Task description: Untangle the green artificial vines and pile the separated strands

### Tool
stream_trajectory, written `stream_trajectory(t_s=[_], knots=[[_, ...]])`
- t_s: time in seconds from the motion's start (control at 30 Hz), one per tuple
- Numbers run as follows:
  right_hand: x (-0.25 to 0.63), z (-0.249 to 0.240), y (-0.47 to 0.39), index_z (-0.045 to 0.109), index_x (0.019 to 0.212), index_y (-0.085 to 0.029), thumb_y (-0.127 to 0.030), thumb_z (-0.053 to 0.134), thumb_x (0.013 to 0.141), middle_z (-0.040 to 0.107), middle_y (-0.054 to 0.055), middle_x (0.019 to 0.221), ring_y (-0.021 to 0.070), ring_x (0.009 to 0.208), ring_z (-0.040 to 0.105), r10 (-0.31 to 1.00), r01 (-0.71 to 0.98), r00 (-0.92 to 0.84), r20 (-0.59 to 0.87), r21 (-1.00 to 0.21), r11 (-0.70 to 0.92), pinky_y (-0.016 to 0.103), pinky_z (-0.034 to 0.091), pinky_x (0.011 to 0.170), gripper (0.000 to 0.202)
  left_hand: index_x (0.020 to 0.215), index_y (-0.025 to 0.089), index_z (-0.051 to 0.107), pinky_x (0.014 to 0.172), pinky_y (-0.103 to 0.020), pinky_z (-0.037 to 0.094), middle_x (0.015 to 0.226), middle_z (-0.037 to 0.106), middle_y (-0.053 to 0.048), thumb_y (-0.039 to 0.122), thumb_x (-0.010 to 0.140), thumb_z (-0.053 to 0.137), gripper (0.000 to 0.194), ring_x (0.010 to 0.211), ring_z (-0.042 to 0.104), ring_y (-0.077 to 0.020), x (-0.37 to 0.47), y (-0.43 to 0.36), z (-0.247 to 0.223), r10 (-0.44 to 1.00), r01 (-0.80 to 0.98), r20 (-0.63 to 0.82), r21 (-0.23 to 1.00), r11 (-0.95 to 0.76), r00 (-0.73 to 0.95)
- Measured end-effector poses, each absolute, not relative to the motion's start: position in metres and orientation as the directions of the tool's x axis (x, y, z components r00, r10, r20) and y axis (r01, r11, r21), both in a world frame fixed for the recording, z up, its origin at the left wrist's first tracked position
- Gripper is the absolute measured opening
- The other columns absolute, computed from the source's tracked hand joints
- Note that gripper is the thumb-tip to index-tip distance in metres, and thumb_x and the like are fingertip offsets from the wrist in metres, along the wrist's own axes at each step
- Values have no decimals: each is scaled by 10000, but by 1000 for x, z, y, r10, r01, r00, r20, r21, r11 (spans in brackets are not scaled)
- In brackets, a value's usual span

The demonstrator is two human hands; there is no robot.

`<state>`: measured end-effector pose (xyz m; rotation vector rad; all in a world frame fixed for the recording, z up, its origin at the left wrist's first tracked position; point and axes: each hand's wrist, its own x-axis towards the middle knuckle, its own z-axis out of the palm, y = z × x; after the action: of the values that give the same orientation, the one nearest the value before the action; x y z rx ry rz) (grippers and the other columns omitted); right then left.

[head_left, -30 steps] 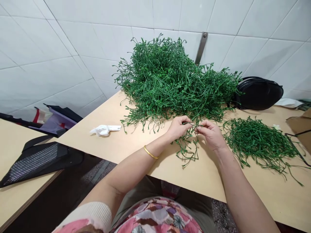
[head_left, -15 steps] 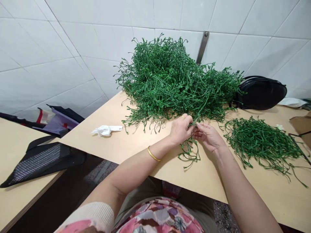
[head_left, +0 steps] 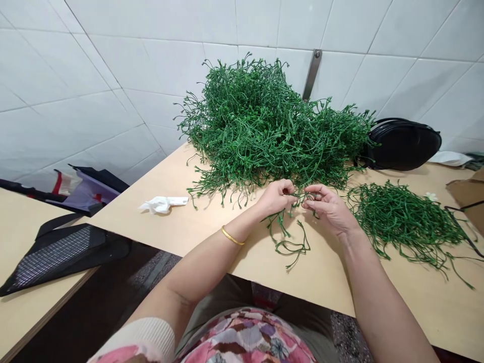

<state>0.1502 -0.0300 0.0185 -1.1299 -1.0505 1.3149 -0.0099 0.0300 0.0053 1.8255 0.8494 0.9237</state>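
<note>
Your left hand had thumb and forefinger pinched together on a thin, dark-green, plastic-looking stem, just in front of the tall, bushy green heap of forked stems. The stem lay straight off those fingertips, toward your right hand, its visible stretch running roughly crosswise in the narrow gap between your hands. Your left was the nearer; your right's thumb and forefinger were slightly parted around its other side, and whether they gripped it you could not have told from this view. The stem pointed rightward, though its tips were lost among other strands. Below your hands, a few loose curling green stems trailed over the pale wood-toned tabletop toward its near edge. The low, flattened green pile lay right of your right hand, apart from it.
</note>
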Motion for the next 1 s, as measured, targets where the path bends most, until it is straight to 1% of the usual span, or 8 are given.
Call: stream_trajectory(t_s=[0.13,0.2,0.3,0.43,0.53,0.7,0.83,1.0], knots=[[148,12,-28,555,844,-206,-288,754,570,528,-60,617,86,549,483,997,-77,78,3,-997,10,232,412,540,348,638,153,442,569,-220,297,597,405,60,116,644,552,115,585,371,-68,-7,24,10,869,101,202,956,-275,452],[148,9,-28,524,919,-231,-302,730,611,533,-59,678,84,541,464,990,-18,130,56,-998,58,229,388,517,377,682,148,477,575,-216,313,626,440,56,123,650,555,88,600,396,-68,-6,20,13,880,74,183,968,-239,439],[148,7,-29,538,978,-256,-305,673,692,559,-28,837,84,548,454,975,185,149,164,-973,136,242,365,514,321,736,144,522,569,-218,325,653,475,47,229,683,608,133,597,413,-69,-5,16,15,873,43,157,979,-199,461],[148,6,-29,653,823,-223,-297,591,774,607,17,814,144,673,506,951,444,51,306,-860,253,282,383,626,109,724,139,559,530,-218,303,586,446,51,323,737,587,187,531,361,-60,-6,17,14,858,42,149,980,-194,492],[148,5,-28,666,776,-218,-311,553,808,607,11,733,163,715,517,952,422,0,306,-863,277,288,384,672,150,737,134,587,519,-211,298,567,441,50,301,762,552,172,523,349,-57,-6,18,13,856,60,137,980,-191,499],[148,5,-27,657,737,-207,-324,587,778,528,-17,603,124,577,430,972,388,-49,228,-893,229,258,342,558,142,615,132,527,554,-212,291,563,432,46,221,731,546,147,571,353,-63,-6,20,11,872,99,152,970,-222,466],[150,5,-26,647,769,-209,-361,613,750,502,-33,559,104,511,380,988,293,-59,145,-943,156,240,304,490,157,588,147,459,547,-217,288,545,405,52,254,740,526,197,541,338,-61,-3,21,9,882,97,103,981,-165,460],[150,2,-26,614,718,-200,-415,630,734,498,-32,578,97,518,378,991,258,-35,132,-956,137,239,289,494,217,605,163,439,486,-212,244,520,342,63,283,756,523,210,487,296,-55,-4,17,13,870,98,39,990,-99,492]])
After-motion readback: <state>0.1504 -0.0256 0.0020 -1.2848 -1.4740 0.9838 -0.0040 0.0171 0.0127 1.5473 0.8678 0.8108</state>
